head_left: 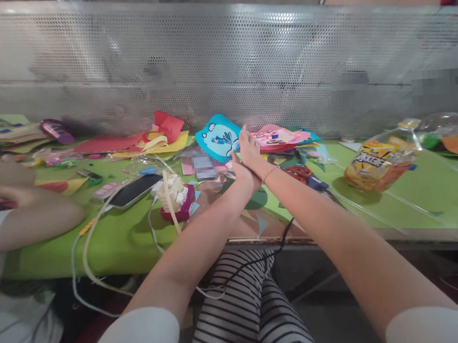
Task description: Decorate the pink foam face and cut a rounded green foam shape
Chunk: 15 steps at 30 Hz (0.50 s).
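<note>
My right hand [250,148] is raised above the table with its fingers stretched out, a thin bracelet [270,174] on its wrist. Against its lower palm lies my left hand [241,171], its thumb sticking up; its other fingers are mostly hidden. I see nothing held in either hand. Just beyond them are a blue paper piece [219,138] with a light-blue drawn figure and a pink paper piece [279,135] with a similar drawing. Small paper scraps [256,198] lie beneath my wrists.
At left are a phone [136,191], a cream-topped ornament on a magenta base [182,211], loose cables [86,254] and another person's arm [40,218]. Red paper [109,144] lies behind. A yellow snack bag [379,163] stands right. A perforated metal panel [221,62] borders the table's back.
</note>
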Tool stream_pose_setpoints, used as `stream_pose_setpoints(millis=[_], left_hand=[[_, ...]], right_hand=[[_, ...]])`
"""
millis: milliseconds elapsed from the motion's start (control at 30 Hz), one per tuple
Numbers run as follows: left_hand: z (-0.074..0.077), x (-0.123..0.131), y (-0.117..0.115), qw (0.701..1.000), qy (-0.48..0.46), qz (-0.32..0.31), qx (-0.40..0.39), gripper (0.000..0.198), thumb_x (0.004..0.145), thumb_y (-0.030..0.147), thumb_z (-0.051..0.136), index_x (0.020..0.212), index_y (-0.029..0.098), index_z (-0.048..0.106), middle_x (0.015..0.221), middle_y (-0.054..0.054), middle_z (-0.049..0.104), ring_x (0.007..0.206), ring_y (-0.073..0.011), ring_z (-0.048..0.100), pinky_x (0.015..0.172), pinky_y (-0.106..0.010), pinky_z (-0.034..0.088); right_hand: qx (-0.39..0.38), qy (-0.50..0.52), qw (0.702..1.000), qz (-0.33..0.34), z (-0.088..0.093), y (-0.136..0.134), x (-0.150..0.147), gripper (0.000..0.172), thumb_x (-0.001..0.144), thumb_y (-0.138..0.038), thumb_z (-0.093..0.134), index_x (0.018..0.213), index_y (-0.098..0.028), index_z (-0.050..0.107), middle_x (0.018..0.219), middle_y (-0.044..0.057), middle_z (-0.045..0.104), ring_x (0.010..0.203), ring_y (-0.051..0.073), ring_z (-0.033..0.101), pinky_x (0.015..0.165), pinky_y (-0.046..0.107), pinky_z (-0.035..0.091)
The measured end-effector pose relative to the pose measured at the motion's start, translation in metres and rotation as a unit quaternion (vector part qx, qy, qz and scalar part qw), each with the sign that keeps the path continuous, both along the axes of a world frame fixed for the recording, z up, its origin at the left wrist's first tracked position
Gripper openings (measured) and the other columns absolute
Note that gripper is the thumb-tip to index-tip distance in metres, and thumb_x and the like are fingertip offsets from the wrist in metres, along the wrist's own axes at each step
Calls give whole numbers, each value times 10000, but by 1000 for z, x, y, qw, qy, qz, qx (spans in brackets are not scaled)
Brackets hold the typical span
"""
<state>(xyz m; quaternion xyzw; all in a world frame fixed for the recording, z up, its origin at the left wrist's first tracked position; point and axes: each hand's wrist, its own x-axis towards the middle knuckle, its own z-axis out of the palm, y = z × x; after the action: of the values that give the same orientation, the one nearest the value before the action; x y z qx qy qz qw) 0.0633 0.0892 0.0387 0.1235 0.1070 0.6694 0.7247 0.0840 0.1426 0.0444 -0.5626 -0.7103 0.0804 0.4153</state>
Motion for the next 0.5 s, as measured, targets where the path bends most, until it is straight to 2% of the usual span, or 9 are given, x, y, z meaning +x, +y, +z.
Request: stream_pose_setpoints(millis=[133,267,367,500], left_hand=[[-3,-3,7,999,-39,31,17,600,906,540,189,1228,195,560,1264,-65,571,1233,-251,479,991,-374,426],[-10,-10,14,999,-42,-7,8,556,913,522,181,1244,253,537,1266,-52,569,1238,-246,474,996,-429,406],[-12,-8,16,999,-39,-26,9,513,914,514,221,1240,275,536,1264,-39,569,1222,-221,489,1000,-402,403],[-10,1,13,999,-47,-5,10,521,901,526,249,1180,241,584,1198,-50,612,1160,-226,542,970,-381,436]], right_hand=[[3,0,1000,5,-4,2,-4,576,925,-399,146,1468,-215,202,1455,140,321,1356,342,240,1015,655,190],[-24,-7,999,21,-13,-22,-10,583,920,-470,135,1459,-268,228,1458,88,329,1342,312,284,1061,598,189],[-42,2,999,11,-13,-33,-9,584,915,-504,134,1456,-305,222,1471,60,312,1340,317,287,1056,614,197],[-60,0,998,-7,-6,-20,-3,568,927,-457,122,1457,-278,218,1450,84,348,1349,305,278,1058,598,204]])
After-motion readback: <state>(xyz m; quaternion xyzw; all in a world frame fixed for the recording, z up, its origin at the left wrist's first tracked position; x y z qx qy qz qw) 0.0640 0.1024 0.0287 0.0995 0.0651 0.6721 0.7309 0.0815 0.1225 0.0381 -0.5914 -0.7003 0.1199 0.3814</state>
